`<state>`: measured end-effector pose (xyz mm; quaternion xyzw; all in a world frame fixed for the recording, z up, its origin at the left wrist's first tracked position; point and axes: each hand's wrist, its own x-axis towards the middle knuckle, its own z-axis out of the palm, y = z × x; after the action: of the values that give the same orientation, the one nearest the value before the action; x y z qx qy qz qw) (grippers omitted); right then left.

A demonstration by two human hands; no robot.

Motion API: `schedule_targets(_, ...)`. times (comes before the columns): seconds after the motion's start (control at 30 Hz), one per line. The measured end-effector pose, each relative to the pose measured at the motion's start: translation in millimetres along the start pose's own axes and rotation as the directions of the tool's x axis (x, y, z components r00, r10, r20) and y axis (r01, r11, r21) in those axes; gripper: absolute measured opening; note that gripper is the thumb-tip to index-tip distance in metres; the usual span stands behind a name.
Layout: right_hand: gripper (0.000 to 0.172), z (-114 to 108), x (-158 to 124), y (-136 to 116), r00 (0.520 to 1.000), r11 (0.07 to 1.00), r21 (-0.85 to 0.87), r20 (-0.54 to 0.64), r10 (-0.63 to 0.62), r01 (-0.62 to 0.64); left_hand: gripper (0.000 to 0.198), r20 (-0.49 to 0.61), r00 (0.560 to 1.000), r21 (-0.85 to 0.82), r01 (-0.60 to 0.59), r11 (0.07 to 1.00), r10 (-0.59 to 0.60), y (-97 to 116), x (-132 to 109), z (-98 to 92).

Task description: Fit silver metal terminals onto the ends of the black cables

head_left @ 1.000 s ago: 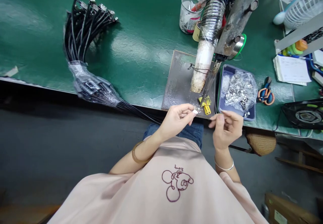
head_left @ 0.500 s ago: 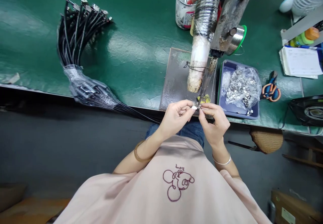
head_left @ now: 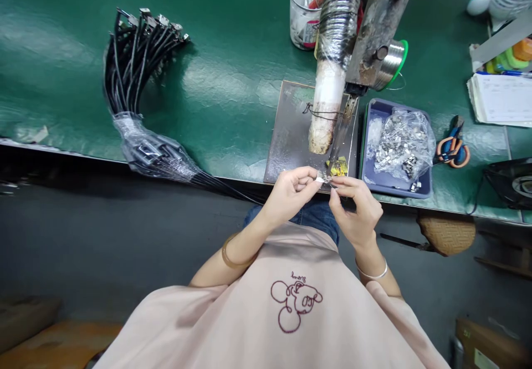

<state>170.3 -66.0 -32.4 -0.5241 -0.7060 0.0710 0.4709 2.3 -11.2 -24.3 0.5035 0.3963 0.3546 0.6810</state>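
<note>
My left hand (head_left: 291,191) and my right hand (head_left: 357,208) meet at the bench's front edge, fingertips pinched together on a small metal connector (head_left: 323,179). A thin black cable (head_left: 233,187) runs from the left hand back to a bundle of black cables (head_left: 133,75) wrapped in clear plastic. Just beyond my fingers are a dark metal plate (head_left: 291,131), a yellow clip (head_left: 338,165) and the tip of a soldering tool (head_left: 338,131) beside a fume hose (head_left: 332,59).
A blue tray (head_left: 394,178) with a bag of small metal parts sits to the right of the plate. Orange scissors (head_left: 452,147), a solder spool (head_left: 394,61), a clear jar (head_left: 303,14) and papers (head_left: 499,100) stand on the green bench (head_left: 233,75).
My right hand moved left from near the blue tray to join the left hand at the connector. The view shifted slightly.
</note>
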Motion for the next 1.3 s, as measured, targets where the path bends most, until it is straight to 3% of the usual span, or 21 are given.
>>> schedule_targets(0.1, 0.017, -9.9, -2.5, -0.5, 0.986, 0.984, 0.086, -0.041, 0.161, -0.157, 0.019, 0.013, 1.0, 0.033, 0.0, 0.999, 0.0, -0.9, -2.5, 1.3)
schedule_targets(0.17, 0.018, -17.5, -2.0, -1.3, 0.977, 0.977, 0.038, -0.043, 0.21, -0.209, 0.019, 0.029, 0.999, 0.041, -0.017, 0.999, 0.016, -2.2, -4.8, 2.6)
schedule_targets(0.33, 0.012, -21.6, 4.3, -1.2, 0.975, 0.986, -0.165, 0.218, 0.042, -0.006, 0.013, -0.012, 0.99, 0.167, -0.139, 0.976, 0.143, -7.1, -10.2, 7.5)
schedule_targets(0.4, 0.006, -17.1, 3.4, 0.1, 0.968, 0.976, -0.201, 0.249, -0.035, 0.087, 0.013, -0.039, 0.984, 0.225, -0.158, 0.961, 0.171, -8.6, -11.8, 9.0)
schedule_targets(0.47, 0.007, -13.1, 0.1, 1.3, 0.965, 0.96, -0.233, 0.244, -0.097, 0.156, 0.014, -0.028, 0.991, 0.155, -0.124, 0.98, 0.13, -9.0, -13.1, 9.1)
schedule_targets(0.53, 0.009, -13.0, -3.2, 2.6, 0.964, 0.958, -0.22, 0.234, -0.131, 0.183, 0.018, 0.059, 0.998, -0.011, -0.023, 1.0, 0.023, -8.4, -13.9, 6.9)
schedule_targets(0.6, 0.006, -18.7, -3.7, 5.9, 0.98, 0.969, -0.211, 0.176, -0.089, 0.126, 0.025, 0.151, 0.986, -0.163, 0.09, 0.983, -0.065, -7.6, -14.0, 2.8)
schedule_targets(0.67, 0.002, -29.7, 0.9, 13.8, 0.997, 0.967, -0.253, 0.06, 0.05, -0.033, 0.03, 0.198, 0.973, -0.249, 0.163, 0.955, -0.115, -7.0, -13.7, -2.1)
schedule_targets(0.73, 0.009, -43.1, 10.7, 27.5, 0.974, 0.918, -0.328, -0.035, 0.223, -0.222, 0.034, 0.241, 0.961, -0.285, 0.205, 0.936, -0.137, -6.9, -13.0, -5.7)
schedule_targets(0.77, 0.013, -49.5, 17.0, 36.0, 0.957, 0.884, -0.377, -0.025, 0.289, -0.277, 0.035, 0.268, 0.953, -0.286, 0.22, 0.933, -0.142, -7.1, -12.7, -6.6)
schedule_targets(0.93, 0.015, -63.8, 47.0, 73.8, 0.914, 0.807, -0.546, 0.17, 0.369, -0.224, 0.032, 0.259, 0.957, -0.266, 0.2, 0.943, -0.129, -8.3, -11.4, -3.8)
schedule_targets(1.13, 0.008, -63.8, 54.7, 81.4, 0.866, 0.8, -0.566, 0.281, 0.414, -0.199, 0.028, 0.209, 0.972, -0.228, 0.152, 0.962, -0.105, -9.7, -11.0, -1.8)
schedule_targets(1.2, 0.007, -65.7, 50.5, 77.0, 0.88, 0.809, -0.548, 0.253, 0.403, -0.213, 0.027, 0.177, 0.98, -0.238, 0.128, 0.963, -0.086, -10.4, -10.4, -1.6)
schedule_targets(1.3, 0.01, -67.0, 40.4, 63.4, 0.912, 0.833, -0.42, 0.032, 0.41, -0.36, 0.027, 0.098, 0.993, -0.233, 0.091, 0.968, -0.069, -10.9, -9.4, 0.5)
